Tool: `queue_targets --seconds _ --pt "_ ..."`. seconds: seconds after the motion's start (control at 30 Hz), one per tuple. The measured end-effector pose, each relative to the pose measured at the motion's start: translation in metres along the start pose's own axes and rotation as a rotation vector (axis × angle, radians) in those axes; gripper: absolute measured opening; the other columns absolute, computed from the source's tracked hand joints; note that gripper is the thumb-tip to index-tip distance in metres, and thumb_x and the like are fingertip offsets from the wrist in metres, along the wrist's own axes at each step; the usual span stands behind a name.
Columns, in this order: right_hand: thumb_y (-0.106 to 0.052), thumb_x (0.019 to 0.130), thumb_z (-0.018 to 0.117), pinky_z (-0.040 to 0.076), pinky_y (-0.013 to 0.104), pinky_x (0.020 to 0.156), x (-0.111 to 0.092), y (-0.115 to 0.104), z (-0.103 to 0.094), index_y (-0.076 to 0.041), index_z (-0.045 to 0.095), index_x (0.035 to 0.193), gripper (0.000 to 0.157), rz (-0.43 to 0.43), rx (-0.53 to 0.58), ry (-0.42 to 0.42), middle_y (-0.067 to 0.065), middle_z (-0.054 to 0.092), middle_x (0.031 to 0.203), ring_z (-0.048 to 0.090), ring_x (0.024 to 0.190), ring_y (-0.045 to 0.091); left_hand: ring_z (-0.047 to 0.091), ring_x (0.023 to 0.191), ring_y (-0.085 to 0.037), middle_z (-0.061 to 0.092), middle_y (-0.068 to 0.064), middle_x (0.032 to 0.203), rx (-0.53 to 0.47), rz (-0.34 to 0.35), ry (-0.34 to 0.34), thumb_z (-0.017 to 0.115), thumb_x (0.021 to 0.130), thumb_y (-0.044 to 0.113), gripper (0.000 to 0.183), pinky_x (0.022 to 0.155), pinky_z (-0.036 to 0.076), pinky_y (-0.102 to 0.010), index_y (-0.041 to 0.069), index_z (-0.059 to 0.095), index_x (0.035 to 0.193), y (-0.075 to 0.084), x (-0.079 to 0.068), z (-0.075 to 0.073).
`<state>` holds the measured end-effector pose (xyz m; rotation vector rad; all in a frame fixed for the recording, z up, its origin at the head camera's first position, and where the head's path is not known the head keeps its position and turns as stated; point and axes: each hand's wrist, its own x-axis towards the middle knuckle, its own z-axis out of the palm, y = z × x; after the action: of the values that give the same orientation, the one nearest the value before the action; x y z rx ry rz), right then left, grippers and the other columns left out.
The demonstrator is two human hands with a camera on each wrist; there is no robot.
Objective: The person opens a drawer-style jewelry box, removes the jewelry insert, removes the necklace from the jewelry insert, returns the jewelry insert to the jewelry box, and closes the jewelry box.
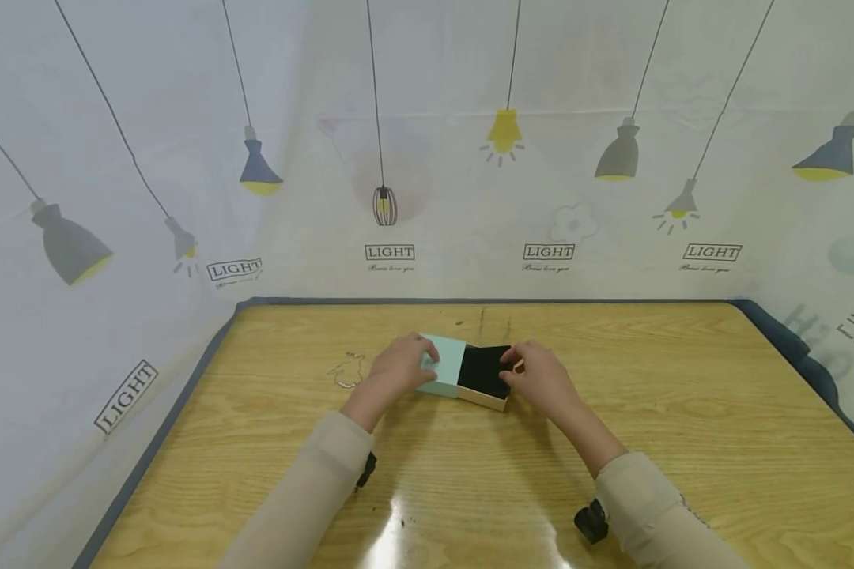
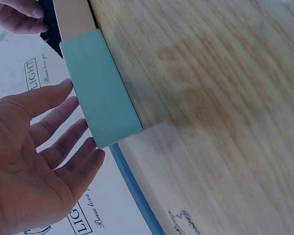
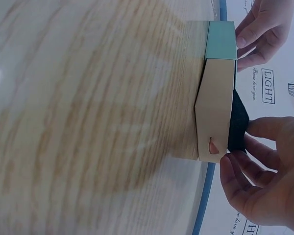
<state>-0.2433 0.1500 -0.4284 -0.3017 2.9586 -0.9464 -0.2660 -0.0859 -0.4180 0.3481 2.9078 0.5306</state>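
A small drawer box lies on the table in the head view, its mint-green sleeve [image 1: 450, 362] on the left and its beige drawer [image 1: 482, 398] pulled partly out to the right. My left hand [image 1: 397, 365] rests its fingertips on top of the sleeve, the fingers loosely spread. With thumb and fingers, my right hand [image 1: 543, 382] pinches the black insert [image 1: 480, 371] near the drawer's outer end. That edge of the insert rises above the drawer wall in the right wrist view, where a small pull tab [image 3: 213, 146] shows on the drawer.
A thin silver chain [image 1: 349, 382] lies on the wooden table [image 1: 292, 450] just left of the box. Behind the table hangs a white cloth [image 1: 441, 174] printed with lamps, and a dark blue strip [image 1: 484, 300] runs along the table's far edge.
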Motion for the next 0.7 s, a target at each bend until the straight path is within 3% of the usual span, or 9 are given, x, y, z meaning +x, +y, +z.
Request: queue_targets --seconds 0.4,0.7 --pt "-0.015 0.094 0.068 0.058 0.045 0.085 -0.0020 -0.0014 0.0004 -0.002 0.069 0.113 0.023 -0.003 -0.047 -0.005 0.016 0.061 0.111 0.064 0.100 0.031 0.049 0.135 -0.029 0.053 -0.006 0.144 0.006 -0.008 -0.013 0.073 0.092 0.025 0.027 0.105 0.051 -0.044 0.017 0.069 0.117 0.0030 -0.0018 -0.0027" --pt "-0.021 0.093 0.070 0.056 0.048 0.087 -0.0007 -0.0011 0.0034 -0.005 0.072 0.112 0.024 0.017 -0.120 -0.051 0.021 0.056 0.124 0.063 0.104 0.035 0.051 0.133 -0.029 0.054 -0.007 0.143 0.009 -0.016 -0.012 0.073 0.092 0.025 0.027 0.103 0.053 -0.043 0.018 0.069 0.117 0.0046 -0.0032 -0.0040"
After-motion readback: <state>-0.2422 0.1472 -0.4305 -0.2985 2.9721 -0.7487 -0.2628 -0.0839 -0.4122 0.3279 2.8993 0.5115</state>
